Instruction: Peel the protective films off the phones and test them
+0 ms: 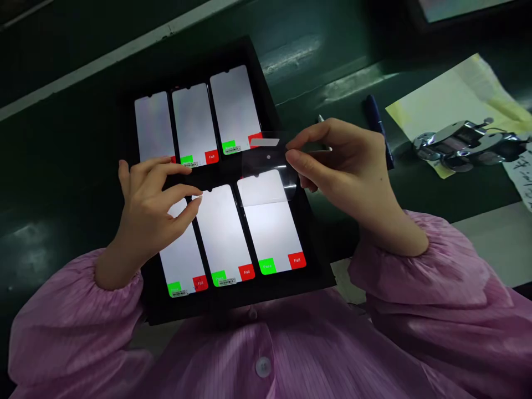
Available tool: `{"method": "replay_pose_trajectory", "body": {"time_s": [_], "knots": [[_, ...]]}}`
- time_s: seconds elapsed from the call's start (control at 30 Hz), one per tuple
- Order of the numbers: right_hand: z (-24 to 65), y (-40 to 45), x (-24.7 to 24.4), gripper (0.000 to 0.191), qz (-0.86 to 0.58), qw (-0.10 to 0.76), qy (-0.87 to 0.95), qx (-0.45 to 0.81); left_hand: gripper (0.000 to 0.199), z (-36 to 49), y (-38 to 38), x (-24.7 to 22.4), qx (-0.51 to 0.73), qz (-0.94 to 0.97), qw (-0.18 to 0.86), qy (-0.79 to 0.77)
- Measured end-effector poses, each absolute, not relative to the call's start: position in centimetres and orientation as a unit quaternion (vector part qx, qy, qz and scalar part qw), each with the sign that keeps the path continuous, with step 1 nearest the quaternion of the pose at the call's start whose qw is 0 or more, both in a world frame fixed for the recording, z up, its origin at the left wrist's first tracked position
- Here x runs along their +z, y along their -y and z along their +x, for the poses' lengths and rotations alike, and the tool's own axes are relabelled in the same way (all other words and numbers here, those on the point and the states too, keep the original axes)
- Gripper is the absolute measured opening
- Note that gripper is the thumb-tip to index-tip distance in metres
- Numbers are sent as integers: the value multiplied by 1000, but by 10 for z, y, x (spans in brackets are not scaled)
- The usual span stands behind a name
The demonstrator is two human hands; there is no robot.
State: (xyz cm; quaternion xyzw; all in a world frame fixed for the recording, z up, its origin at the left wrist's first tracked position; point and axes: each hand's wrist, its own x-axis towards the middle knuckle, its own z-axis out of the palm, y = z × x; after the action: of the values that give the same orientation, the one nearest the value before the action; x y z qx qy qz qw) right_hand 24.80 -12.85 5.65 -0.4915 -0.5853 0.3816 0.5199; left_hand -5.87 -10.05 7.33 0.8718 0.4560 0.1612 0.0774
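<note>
Several lit phone screens lie in two rows in a black tray (291, 289), with green Pass and red Fail corners. My right hand (344, 166) pinches the right edge of a clear film (269, 191), which hangs over the upper part of the front right screen (274, 233). Above the front middle screen (226, 233), my left hand (155, 205) has its thumb and index finger pressed together at the top edge. Whatever is between those fingertips is too small to name. The other left fingers reach over the gap between the rows.
To the right lie a dark blue marker (376, 119), a yellowish paper sheet (449, 100) and a shiny metal device (465, 145) on the sheet. A thin light-coloured tool tip (320, 118) shows behind my right hand. Handwritten paper (521, 172) sits at the far right edge.
</note>
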Motion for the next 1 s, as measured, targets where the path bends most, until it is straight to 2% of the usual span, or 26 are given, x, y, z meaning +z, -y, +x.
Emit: {"method": "replay_pose_trajectory", "body": {"time_s": [0.13, 0.27, 0.47, 0.7, 1.0], "knots": [[248, 131, 59, 18, -486, 506, 597, 389, 16, -58, 107, 76, 213, 867, 110, -437], [246, 137, 62, 16, -496, 502, 603, 371, 5, -66, 135, 87, 231, 853, 174, -435], [246, 151, 62, 9, -490, 494, 612, 375, 11, -82, 184, 107, 176, 867, 242, -399], [245, 172, 56, 8, -497, 476, 629, 362, 18, -82, 207, 117, 146, 917, 219, -300], [242, 186, 59, 5, -509, 441, 683, 283, 29, -129, 254, 105, 95, 912, 237, -321]]}}
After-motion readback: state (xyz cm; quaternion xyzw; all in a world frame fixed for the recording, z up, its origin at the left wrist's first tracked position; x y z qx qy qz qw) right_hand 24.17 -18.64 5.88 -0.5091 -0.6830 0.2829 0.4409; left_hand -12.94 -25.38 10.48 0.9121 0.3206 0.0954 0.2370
